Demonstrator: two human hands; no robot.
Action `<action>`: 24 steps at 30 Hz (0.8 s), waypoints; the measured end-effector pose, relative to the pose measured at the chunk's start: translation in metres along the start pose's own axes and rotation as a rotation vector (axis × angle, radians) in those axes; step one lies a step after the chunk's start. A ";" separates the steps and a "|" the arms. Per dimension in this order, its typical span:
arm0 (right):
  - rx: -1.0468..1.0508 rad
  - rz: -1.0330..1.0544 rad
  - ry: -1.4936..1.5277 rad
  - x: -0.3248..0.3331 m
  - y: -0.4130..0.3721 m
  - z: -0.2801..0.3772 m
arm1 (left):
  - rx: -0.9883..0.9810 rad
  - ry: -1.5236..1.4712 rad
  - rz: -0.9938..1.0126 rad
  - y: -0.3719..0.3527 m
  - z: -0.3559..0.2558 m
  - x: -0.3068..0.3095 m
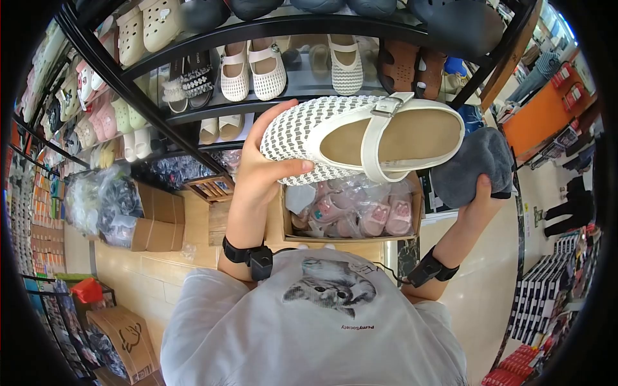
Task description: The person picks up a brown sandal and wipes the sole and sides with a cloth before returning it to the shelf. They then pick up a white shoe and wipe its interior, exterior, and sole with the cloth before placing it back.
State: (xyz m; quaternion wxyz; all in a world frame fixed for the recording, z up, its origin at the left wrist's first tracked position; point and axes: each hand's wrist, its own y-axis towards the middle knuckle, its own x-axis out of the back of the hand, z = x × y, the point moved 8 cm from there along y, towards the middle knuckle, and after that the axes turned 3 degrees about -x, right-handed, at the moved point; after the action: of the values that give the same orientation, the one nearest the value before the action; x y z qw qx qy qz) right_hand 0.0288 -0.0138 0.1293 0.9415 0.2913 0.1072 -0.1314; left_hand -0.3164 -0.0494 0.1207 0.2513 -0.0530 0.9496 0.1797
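A white woven shoe (302, 132) with a strap and silver buckle is held up before the shelves, its tan insole facing me. My left hand (254, 168) is closed round the toe end, thumb pressed on the woven side. In my right hand (487, 195) is a bunched dark grey cloth (470, 166), gripped with the thumb on top; it overlaps the heel end of the shoe in this view. A single similar white woven shoe (347, 67) stands on the shelf behind.
Black-framed shelves (277, 29) carry pairs of shoes, among them white woven ones (254, 71) and brown sandals (399, 64). Below the hands is a cardboard box (351, 239) of pink bagged sandals. Another box (158, 219) with plastic bags stands left.
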 end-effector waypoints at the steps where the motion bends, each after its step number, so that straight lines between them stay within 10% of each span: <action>1: 0.028 0.020 -0.073 -0.003 0.000 0.004 | -0.001 0.006 0.010 0.000 0.002 0.000; 9: 0.719 0.398 -0.961 -0.097 -0.024 0.060 | -0.061 0.212 0.066 0.000 0.001 -0.001; 24: 0.312 0.417 -0.435 -0.106 -0.046 0.010 | -0.057 0.304 0.293 -0.014 0.005 -0.018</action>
State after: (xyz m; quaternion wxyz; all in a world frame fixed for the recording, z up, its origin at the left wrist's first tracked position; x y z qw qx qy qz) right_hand -0.0843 -0.0372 0.1431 0.8929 0.4128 -0.1793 -0.0101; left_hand -0.2963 -0.0603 0.1213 0.0746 0.0519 0.9686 0.2312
